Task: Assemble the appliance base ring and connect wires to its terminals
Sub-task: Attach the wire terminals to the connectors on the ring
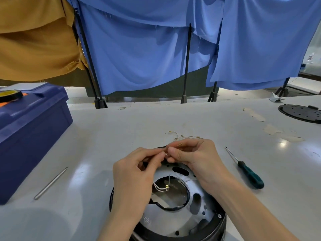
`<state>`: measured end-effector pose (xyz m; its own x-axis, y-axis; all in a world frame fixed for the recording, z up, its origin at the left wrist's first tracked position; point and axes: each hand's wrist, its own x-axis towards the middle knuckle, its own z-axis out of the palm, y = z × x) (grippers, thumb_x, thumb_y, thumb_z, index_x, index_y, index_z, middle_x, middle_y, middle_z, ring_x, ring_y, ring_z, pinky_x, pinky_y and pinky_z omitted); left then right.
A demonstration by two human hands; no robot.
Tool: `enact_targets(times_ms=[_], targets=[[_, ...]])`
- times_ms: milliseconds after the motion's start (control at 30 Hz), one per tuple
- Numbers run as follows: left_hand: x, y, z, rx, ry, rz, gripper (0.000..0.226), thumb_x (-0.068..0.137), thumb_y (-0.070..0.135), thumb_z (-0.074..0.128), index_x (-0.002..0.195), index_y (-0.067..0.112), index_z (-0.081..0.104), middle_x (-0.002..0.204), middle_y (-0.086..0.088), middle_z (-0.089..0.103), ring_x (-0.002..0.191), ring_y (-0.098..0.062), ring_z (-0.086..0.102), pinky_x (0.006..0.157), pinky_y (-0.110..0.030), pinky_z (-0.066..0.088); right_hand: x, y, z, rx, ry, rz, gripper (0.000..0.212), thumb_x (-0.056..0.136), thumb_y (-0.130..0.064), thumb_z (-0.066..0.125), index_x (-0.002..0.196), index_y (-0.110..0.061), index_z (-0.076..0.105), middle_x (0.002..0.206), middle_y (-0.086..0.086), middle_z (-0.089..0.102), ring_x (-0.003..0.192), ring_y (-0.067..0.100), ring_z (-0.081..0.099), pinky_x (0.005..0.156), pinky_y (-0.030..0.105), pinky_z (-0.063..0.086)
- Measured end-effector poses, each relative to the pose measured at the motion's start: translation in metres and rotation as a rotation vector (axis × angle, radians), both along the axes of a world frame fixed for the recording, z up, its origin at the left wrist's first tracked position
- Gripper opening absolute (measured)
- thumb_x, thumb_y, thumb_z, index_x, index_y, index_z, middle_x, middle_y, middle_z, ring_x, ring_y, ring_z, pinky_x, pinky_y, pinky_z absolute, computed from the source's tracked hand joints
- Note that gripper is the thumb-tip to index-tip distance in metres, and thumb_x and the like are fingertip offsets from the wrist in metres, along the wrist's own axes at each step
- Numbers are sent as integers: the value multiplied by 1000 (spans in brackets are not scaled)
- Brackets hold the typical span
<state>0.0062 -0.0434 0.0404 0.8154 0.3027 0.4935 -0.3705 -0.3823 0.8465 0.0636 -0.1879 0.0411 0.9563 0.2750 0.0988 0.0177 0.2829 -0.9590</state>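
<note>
At the near edge of the tabletop (121,127), the appliance base (194,186) lay with its silver metal plate facing up inside a black outer ring (221,221). Both hands were held directly above the far half of the base, covering part of its rim.

The left hand (133,174) had its fingers curled, thumb and forefinger pinching a thin wire (179,145). The right hand (194,159) pinched the same wire just beside the left fingertips. A short brass-coloured end of the wire projected beyond the right fingers. The fingertips of the two hands were almost touching.

Below the hands, white leads (159,188) lay in the central opening of the plate, with a small ring terminal (167,186) at their end. Whether that terminal was fastened could not be determined.

Just beyond the hands, several loose wires with ring ends (184,136) lay on the tabletop. A screwdriver with a green handle (250,174) lay to the right of the base, near the right forearm. A slim metal rod (51,182) lay to the left, well apart from the base. A blue toolbox (31,133) stood at the left edge, carrying a roll of tape (10,95). A black perforated disc (300,113) sat at the far right. Blue cloth (139,49) and mustard cloth (34,40) hung on stands behind the tabletop.
</note>
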Motion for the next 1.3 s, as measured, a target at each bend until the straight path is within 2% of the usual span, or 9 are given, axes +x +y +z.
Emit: enact_targets(times_ms=[433,533,667,800,933,1067,1133,1233,1300], targets=[[2,5,-1,-186,100,-68,8,81,11,73,79,19,73,70,4,73,66,-10,70,68,-19,55,-6,2,1,80,-88,-7,11,74,-11,74,80,-3,77,88,21,74,76,28,71,73,29,57],[-1,5,3,-76,32,45,10,74,23,79,78,30,73,79,18,70,71,5,62,65,-8,46,-11,3,2,-33,-244,-101,3,79,-8,76,81,-8,78,84,12,76,81,25,73,77,31,59],[-5,1,9,-89,-43,5,10,66,31,78,71,24,75,68,14,66,58,6,54,56,-4,38,-16,9,-3,-367,-497,-206,10,78,-9,78,77,-19,78,79,-3,73,81,13,69,75,28,55],[-4,3,5,-120,-2,-13,9,71,17,82,66,20,75,55,12,63,46,5,50,50,-4,37,-17,12,-6,-604,-673,-245,9,76,-7,77,75,-15,76,78,-4,67,83,11,62,75,28,51],[-1,13,2,-148,64,-49,12,77,16,78,67,23,77,64,5,71,56,-1,61,55,-8,44,-17,13,-1,-627,-645,-198,4,79,-20,78,79,-22,75,84,-12,63,92,7,55,79,17,44],[1,27,0,-212,132,-40,11,77,27,77,66,27,77,59,5,70,55,-4,63,54,-12,46,-16,20,3,-722,-747,-160,3,83,-26,74,85,-25,76,85,-29,63,103,10,46,89,28,39],[1,34,-1,-192,160,-8,16,77,39,75,64,29,76,59,7,69,53,-1,60,53,-10,45,-15,23,6,-749,-714,-129,3,84,-28,72,86,-27,75,85,-37,57,98,5,49,88,24,38],[4,52,-9,-148,196,117,19,79,42,74,64,31,76,64,12,71,60,3,64,58,-8,46,-11,24,7,-844,-660,-15,6,85,-24,72,85,-20,76,68,-22,59,85,-4,55,73,8,41],[3,61,-16,-119,259,185,14,79,35,76,66,30,76,65,14,72,63,3,66,66,-18,51,-8,26,7,-919,-623,100,9,86,-22,71,84,-16,77,67,-18,63,72,-3,59,66,8,41]])
